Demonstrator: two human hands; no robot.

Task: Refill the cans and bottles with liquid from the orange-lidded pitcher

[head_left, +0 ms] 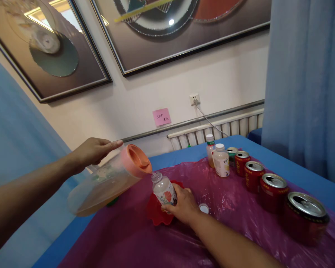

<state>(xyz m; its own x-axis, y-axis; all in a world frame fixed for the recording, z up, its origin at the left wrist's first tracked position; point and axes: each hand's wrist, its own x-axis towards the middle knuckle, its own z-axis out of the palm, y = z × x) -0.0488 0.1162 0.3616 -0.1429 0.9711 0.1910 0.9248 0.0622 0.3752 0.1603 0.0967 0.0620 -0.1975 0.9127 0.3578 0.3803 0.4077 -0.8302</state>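
My left hand (96,152) is closed round the handle of a clear plastic pitcher (108,182) with an orange lid (138,160). The pitcher is tipped to the right and holds a pale brownish liquid. Its lid's lower edge is at the mouth of a small clear bottle (159,182) with a fruit-print label. My right hand (185,204) wraps round that bottle, which leans slightly left over a red scalloped dish (156,219). Whether liquid is flowing between them I cannot tell. A white cap (203,208) lies on the purple plastic sheet just right of my right hand.
Several opened cans (273,190) line the right side of the purple sheet (123,238). Two white-capped bottles stand behind them, a wider one (221,162) and a slimmer one (210,149). Beyond the blue table edge (178,154) are a radiator (212,130) and a plugged-in cord (209,121).
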